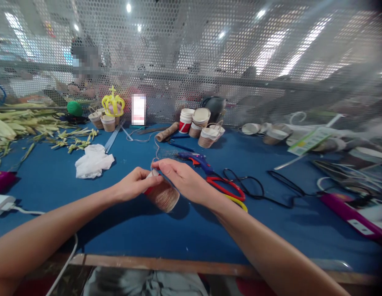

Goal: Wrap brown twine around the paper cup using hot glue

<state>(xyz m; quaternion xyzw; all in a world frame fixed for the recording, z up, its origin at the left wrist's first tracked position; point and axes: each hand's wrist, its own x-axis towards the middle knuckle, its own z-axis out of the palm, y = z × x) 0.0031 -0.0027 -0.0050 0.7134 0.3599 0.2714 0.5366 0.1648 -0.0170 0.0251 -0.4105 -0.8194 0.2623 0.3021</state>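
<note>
A paper cup (164,196), partly wound with brown twine, is tilted on its side just above the blue table, its base toward the lower right. My left hand (133,183) is closed on the cup's rim side, thumb on top. Over the upper side of the cup lies my right hand (181,176), its fingertips pinching the twine (156,150) near the rim. From there the twine runs up toward a twine roll (167,132) on the table. A red band of the cup shows beside the left thumb; the palms hide the rest.
A blue glue gun (195,160) and red-and-yellow-handled scissors (229,189) lie right of my hands. Crumpled white tissue (94,161) is at left. Several cups (209,135), a phone (138,109) and a yellow crown (113,102) stand behind. Purple power strips (348,211) lie at the sides.
</note>
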